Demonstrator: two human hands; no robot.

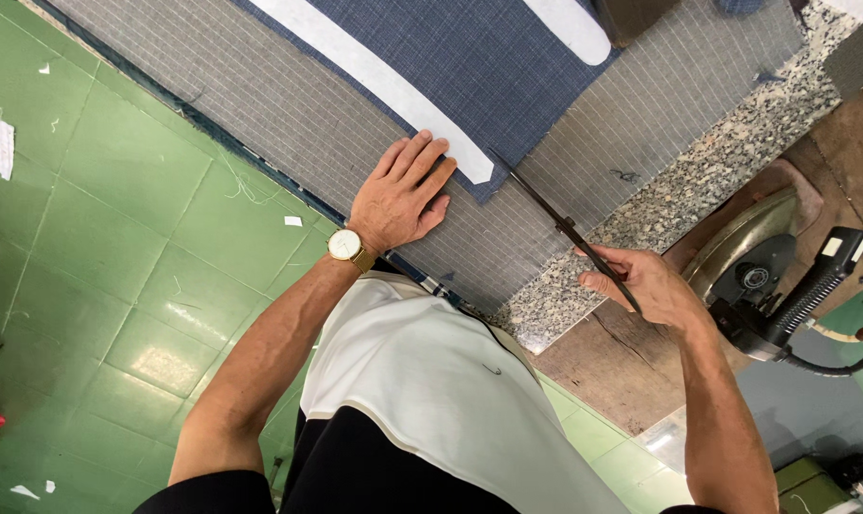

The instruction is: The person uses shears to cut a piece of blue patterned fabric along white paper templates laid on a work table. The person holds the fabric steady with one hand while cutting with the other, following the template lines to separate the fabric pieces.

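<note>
left hand [405, 193]: flat, fingers close together, pressing the blue checked fabric [470, 57] and grey gridded cloth [289, 114] near the table's near edge, beside the end of a white paper pattern strip [374, 81]. right hand [641, 286]: fingers curled through the handles of dark scissors [560, 224], tips at the blue fabric's corner. steam iron [755, 266]: on the speckled stone slab [698, 181], at the right edge.
</note>
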